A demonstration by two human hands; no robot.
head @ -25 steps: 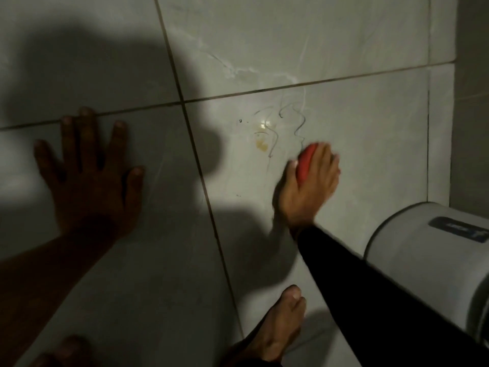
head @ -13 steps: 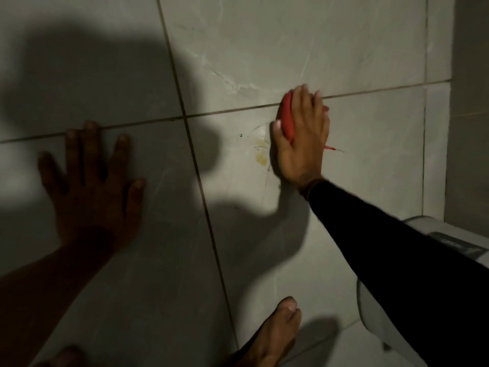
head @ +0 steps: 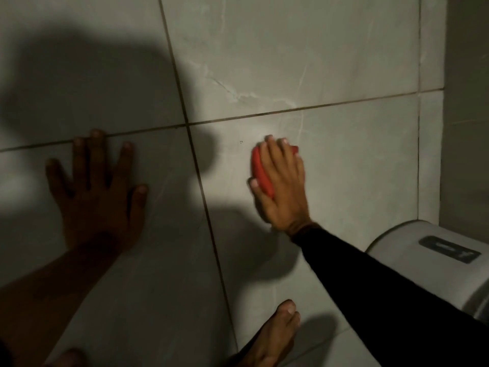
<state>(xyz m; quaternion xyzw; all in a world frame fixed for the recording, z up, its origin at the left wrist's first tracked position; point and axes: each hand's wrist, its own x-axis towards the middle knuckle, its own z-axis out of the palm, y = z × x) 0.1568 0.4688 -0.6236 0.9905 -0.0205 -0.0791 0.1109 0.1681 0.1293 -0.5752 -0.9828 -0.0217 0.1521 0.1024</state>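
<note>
The red scrubber (head: 260, 170) lies flat against the grey tiled surface (head: 357, 168), just below the horizontal grout line (head: 317, 106) and right of the slanting grout line (head: 203, 197). The right hand (head: 281, 186) covers most of it: fingers are laid over its top and the thumb is hooked round its left edge, gripping it against the tile. Only the left rim and a small upper corner of the scrubber show. A black sleeve (head: 383, 292) runs from the wrist to the lower right.

Well apart on the far side of the slanting line, the left hand (head: 98, 197) rests palm down with its fingers spread, in deep shadow.

A bare foot (head: 275, 337) stands below the scrubber. A white rounded unit (head: 412, 263) with a dark label (head: 448, 249) sits at the right edge, near the sleeve.
</note>
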